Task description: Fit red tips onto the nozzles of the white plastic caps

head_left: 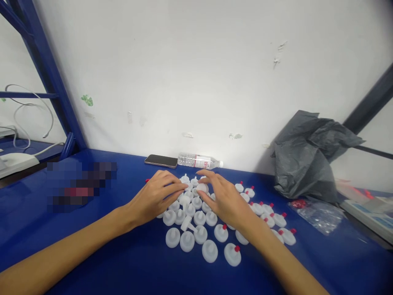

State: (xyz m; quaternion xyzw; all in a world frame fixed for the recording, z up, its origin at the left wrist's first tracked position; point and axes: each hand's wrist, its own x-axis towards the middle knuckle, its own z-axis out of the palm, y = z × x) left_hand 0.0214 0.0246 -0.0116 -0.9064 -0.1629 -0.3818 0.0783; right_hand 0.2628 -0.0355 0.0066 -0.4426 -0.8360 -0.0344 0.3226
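Observation:
Several white plastic caps (187, 241) lie clustered on the blue table (129, 262), some with red tips (232, 254). My left hand (158, 196) rests over the cluster's left side, fingers stretched toward the middle. My right hand (222, 198) is over the right side, its fingers pinching one white cap (202, 188). Both hands meet near the centre of the pile.
A phone (161, 160) and a lying water bottle (199, 161) sit by the white wall. A crumpled grey plastic bag (307, 159) and a clear bag with red bits (317, 213) are at the right. Blue shelf posts (49, 73) and cables stand at the left.

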